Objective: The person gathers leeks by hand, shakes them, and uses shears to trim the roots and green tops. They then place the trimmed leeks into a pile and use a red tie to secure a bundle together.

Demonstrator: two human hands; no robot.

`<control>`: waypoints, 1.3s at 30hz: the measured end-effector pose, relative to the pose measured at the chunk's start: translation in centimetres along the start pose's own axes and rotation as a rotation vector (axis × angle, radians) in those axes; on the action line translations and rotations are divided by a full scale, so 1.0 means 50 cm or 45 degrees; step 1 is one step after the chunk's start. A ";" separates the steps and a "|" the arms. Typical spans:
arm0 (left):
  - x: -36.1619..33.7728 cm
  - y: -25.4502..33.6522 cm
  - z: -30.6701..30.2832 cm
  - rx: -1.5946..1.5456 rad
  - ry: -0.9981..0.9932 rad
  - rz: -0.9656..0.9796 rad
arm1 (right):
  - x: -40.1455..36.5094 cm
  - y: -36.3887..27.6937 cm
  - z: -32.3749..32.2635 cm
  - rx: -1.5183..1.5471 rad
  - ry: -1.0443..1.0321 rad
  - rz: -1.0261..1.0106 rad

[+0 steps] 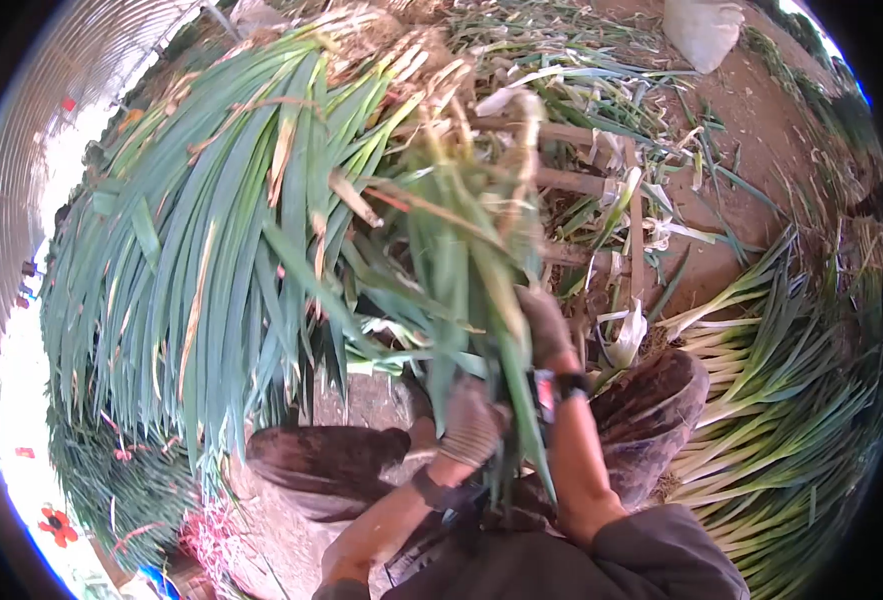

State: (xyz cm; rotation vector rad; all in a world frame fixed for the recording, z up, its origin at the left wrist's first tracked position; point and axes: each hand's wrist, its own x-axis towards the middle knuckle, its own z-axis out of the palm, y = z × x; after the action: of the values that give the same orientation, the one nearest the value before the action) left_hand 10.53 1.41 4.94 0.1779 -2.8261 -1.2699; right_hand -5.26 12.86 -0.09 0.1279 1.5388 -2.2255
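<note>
A bunch of green onions stands in front of me, roots pointing away and long leaves hanging toward my lap, slightly blurred by motion. My left hand, in a striped work glove, is closed around the lower leaves. My right hand, also gloved, is closed on the right side of the same bunch; its fingertips are partly hidden behind the leaves. Just left of the bunch lies a large heap of untrimmed green onions, its leaves drooping toward my knee.
Cleaned green onions with pale stems lie in a row at right. A wooden frame with stripped leaves on it is ahead. A white sack stands at the far right. Pink twine lies at lower left.
</note>
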 end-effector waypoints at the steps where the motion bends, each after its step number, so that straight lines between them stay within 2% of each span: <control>1: -0.038 0.043 0.023 0.002 0.037 0.095 | -0.072 -0.039 -0.031 0.084 0.002 0.085; 2: -0.067 0.075 0.041 -0.007 0.075 0.202 | -0.133 -0.070 -0.059 0.128 0.033 0.134; 3: -0.096 0.107 0.060 -0.012 0.113 0.309 | -0.190 -0.080 -0.118 -0.033 -0.115 0.046; 4: -0.111 0.126 0.075 -0.026 0.162 0.443 | -0.205 -0.068 -0.156 -0.015 -0.083 0.044; 5: -0.132 0.119 0.102 -0.363 0.048 0.347 | -0.211 -0.047 -0.192 0.005 -0.044 0.030; 8: -0.117 0.086 0.107 -0.388 -0.271 0.245 | -0.231 0.015 -0.254 0.103 0.120 -0.058; 10: -0.126 0.038 0.101 -0.510 -0.202 0.156 | -0.255 -0.030 -0.181 0.011 0.172 -0.076; 12: -0.140 0.031 0.013 -0.475 -0.284 0.066 | -0.288 -0.115 -0.042 0.139 0.140 -0.221; 14: -0.151 0.014 -0.053 -0.434 -0.270 -0.035 | -0.295 -0.120 -0.001 0.089 0.112 -0.122; 15: -0.156 -0.008 -0.066 -0.421 -0.226 -0.060 | -0.285 -0.086 0.011 0.102 0.118 -0.100; 16: -0.146 -0.060 -0.072 -0.471 -0.335 -0.125 | -0.263 -0.032 0.013 0.113 0.123 -0.081; 17: -0.136 -0.111 -0.079 -0.513 -0.441 -0.195 | -0.227 0.046 -0.012 -0.076 0.115 0.067; 18: -0.128 -0.159 -0.073 -0.786 -0.544 -0.294 | -0.189 0.124 -0.037 -0.263 0.106 0.213; 19: -0.131 -0.171 -0.085 -0.561 -0.484 -0.278 | -0.166 0.166 -0.044 -0.291 0.123 0.331; 20: -0.132 -0.181 -0.100 -0.332 -0.417 -0.264 | -0.192 0.136 -0.016 -0.124 0.121 0.215; 21: -0.130 -0.189 -0.118 -0.101 -0.356 -0.255 | -0.191 0.120 -0.010 -0.157 0.152 0.213; 22: -0.129 -0.157 -0.152 -0.154 -0.365 -0.258 | -0.198 0.123 -0.013 -0.191 0.193 0.231; 24: -0.140 -0.174 -0.186 0.451 -0.297 -0.020 | -0.196 0.147 -0.033 -0.128 0.210 0.124; 25: -0.134 -0.153 -0.219 0.598 -0.299 -0.013 | -0.201 0.134 -0.035 -0.048 0.210 0.260; 26: -0.120 -0.130 -0.252 0.745 -0.302 -0.008 | -0.202 0.134 -0.039 0.023 0.212 0.294; 27: -0.085 -0.101 -0.278 0.732 -0.461 -0.249 | -0.203 0.125 -0.035 -0.119 0.272 0.186; 28: -0.060 -0.090 -0.301 0.596 -0.396 0.058 | -0.206 0.114 -0.032 -0.263 0.332 0.081; 30: -0.001 -0.054 -0.319 -0.005 -0.332 -0.283 | -0.197 0.120 -0.022 -0.310 0.398 -0.059; 32: 0.074 -0.023 -0.299 -0.100 -0.217 -0.165 | -0.178 0.121 -0.009 -0.362 0.370 -0.180; 34: 0.169 -0.101 -0.222 0.007 -0.037 -0.048 | -0.147 0.116 -0.001 -0.428 0.250 -0.260; 35: 0.216 -0.148 -0.177 0.087 0.085 -0.006 | -0.130 0.119 0.003 -0.718 0.251 -0.236; 36: 0.257 -0.181 -0.141 0.214 0.280 0.020 | -0.116 0.133 0.015 -0.648 0.239 -0.245; 37: 0.302 -0.205 -0.123 0.225 0.206 -0.136 | -0.102 0.147 0.026 -0.577 0.226 -0.254; 39: 0.382 -0.250 -0.103 0.246 0.063 -0.448 | -0.114 0.117 0.041 -0.610 0.187 -0.101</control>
State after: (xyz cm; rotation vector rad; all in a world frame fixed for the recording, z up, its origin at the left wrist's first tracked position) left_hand -6.92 -12.93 -1.21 0.7298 -2.9607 -1.0144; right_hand 2.54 10.93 -2.64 0.0868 2.1428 -1.8712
